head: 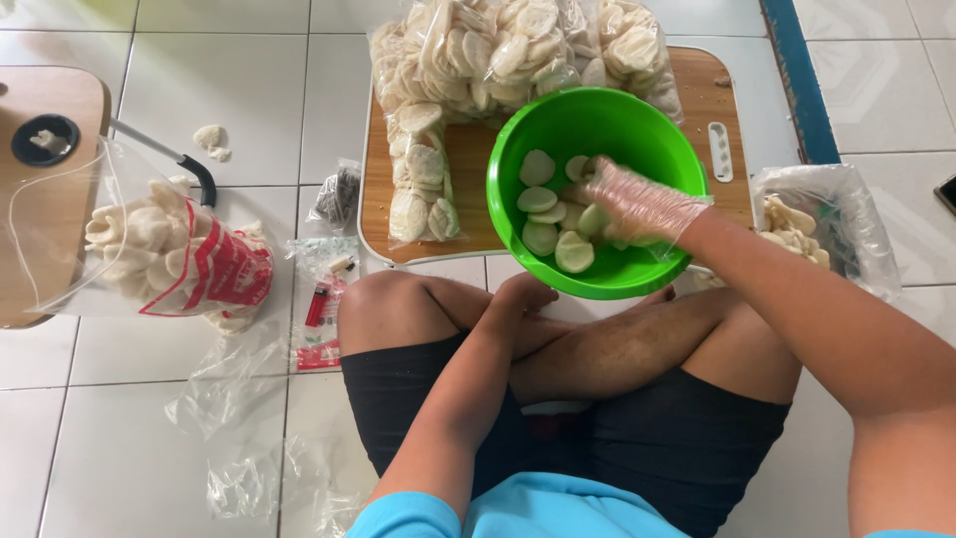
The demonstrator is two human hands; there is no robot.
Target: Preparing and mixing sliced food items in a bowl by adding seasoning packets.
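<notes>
Down over the crossed legs, the head view is showing the right hand point(637, 204), wearing a thin clear glove, reaching into a green bowl point(528, 139). Its fingers are curling loosely over a heap of pale round crackers point(543, 214) lying in the bowl, touching them; whether any cracker is actually being gripped I cannot tell. The bowl is sitting just ahead of the knees, partly resting on a wooden board point(697, 85). Beyond the hand, at the far side of the bowl, a big clear bag of crackers point(468, 50) is lying across the board, with smaller stacked packs point(418, 179) trailing down beside the bowl. To the right of the gloved hand, a crumpled clear bag point(827, 224) holding a few crackers is lying on the tiled floor.

The left hand point(523, 294) is resting bare on the shin just below the bowl's near rim, fingers folded in, holding nothing visible. Well off to its left, a filled bag with red print point(184, 254) is leaning against a low wooden stool point(50, 219), and empty plastic bags point(239, 399) are lying scattered near the left knee.
</notes>
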